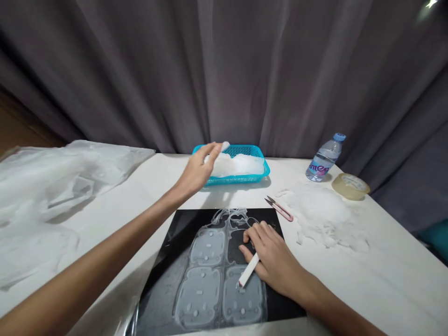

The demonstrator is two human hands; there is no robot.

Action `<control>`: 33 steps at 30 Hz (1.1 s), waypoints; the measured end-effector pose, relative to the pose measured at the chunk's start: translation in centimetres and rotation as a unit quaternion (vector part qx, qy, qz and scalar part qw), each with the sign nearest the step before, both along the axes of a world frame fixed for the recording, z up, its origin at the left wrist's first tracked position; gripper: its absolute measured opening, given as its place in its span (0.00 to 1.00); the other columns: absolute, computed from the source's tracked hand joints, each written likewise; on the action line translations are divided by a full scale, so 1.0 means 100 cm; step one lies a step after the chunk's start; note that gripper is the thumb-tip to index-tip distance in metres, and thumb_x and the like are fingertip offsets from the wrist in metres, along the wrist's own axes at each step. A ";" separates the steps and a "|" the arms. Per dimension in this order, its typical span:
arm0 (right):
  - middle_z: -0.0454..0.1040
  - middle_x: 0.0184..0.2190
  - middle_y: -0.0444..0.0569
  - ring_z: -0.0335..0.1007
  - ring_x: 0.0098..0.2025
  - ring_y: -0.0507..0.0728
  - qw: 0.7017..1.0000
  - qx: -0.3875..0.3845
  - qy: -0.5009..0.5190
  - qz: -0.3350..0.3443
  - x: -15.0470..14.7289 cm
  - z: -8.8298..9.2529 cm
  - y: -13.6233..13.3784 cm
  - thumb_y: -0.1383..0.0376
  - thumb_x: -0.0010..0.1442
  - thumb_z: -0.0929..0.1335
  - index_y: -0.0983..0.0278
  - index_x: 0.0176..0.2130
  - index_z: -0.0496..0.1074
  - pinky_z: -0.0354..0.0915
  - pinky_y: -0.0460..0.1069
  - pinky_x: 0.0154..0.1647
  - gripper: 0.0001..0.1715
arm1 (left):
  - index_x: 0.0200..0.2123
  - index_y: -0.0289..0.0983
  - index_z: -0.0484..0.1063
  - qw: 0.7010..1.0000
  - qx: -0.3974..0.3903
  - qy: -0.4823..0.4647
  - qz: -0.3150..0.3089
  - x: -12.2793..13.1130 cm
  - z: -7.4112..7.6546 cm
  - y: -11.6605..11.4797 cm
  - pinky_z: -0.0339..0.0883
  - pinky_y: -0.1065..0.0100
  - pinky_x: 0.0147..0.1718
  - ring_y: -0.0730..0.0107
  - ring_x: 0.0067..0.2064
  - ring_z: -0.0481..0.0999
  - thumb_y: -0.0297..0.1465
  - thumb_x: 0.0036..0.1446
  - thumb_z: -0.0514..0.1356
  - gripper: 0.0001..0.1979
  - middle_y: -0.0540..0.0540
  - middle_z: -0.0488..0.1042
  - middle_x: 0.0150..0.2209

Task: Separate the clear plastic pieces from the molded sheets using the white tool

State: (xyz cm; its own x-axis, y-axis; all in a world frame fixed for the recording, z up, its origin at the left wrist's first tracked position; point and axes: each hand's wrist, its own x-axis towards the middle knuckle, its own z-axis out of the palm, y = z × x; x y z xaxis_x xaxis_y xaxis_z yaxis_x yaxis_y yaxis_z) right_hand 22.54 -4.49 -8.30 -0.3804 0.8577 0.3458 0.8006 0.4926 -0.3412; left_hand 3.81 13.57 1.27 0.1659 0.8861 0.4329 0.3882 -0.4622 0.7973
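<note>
My left hand reaches over the near left corner of a turquoise basket. Its fingertips pinch a small whitish, translucent piece. Inside the basket lies a heap of white pieces. My right hand rests curled on a black mat, holding a flat white stick whose end has a reddish mark. That end points down at the lower right panel of a clear molded plastic sheet. Panels fill three of the sheet's cells; black mat shows through the upper right one.
Pink-handled thread snips lie beyond the mat, beside a pile of white scraps. A water bottle and a roll of clear tape stand at the back right. Clear plastic bags cover the table's left side. A grey curtain hangs behind.
</note>
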 end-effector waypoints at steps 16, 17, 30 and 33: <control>0.72 0.41 0.55 0.65 0.44 0.66 0.996 0.033 -0.041 -0.078 0.010 -0.004 0.002 0.63 0.73 0.63 0.65 0.53 0.68 0.64 0.60 0.44 0.13 | 0.70 0.52 0.61 0.904 -0.041 0.344 -0.250 -0.095 -0.059 -0.133 0.61 0.50 0.67 0.51 0.69 0.64 0.42 0.69 0.60 0.28 0.46 0.60 0.72; 0.72 0.41 0.56 0.65 0.45 0.66 0.994 0.035 -0.049 -0.086 0.013 -0.004 0.004 0.62 0.73 0.63 0.65 0.53 0.69 0.64 0.60 0.45 0.14 | 0.71 0.52 0.59 0.899 -0.031 0.352 -0.259 -0.095 -0.060 -0.133 0.60 0.49 0.68 0.50 0.70 0.62 0.43 0.68 0.61 0.30 0.46 0.58 0.73; 0.72 0.36 0.49 0.72 0.40 0.56 0.933 -0.179 0.284 0.132 -0.002 0.038 -0.015 0.48 0.77 0.52 0.59 0.50 0.74 0.69 0.53 0.43 0.31 | 0.66 0.39 0.61 0.904 0.034 0.356 -0.234 -0.079 -0.070 -0.154 0.61 0.49 0.67 0.48 0.71 0.58 0.52 0.67 0.58 0.32 0.39 0.61 0.70; 0.75 0.37 0.47 0.73 0.42 0.55 0.925 -0.212 0.279 0.145 -0.012 0.033 -0.011 0.59 0.74 0.64 0.61 0.42 0.75 0.68 0.50 0.46 0.13 | 0.65 0.39 0.62 0.909 0.019 0.346 -0.230 -0.076 -0.069 -0.157 0.63 0.51 0.65 0.52 0.68 0.62 0.50 0.69 0.57 0.29 0.40 0.64 0.68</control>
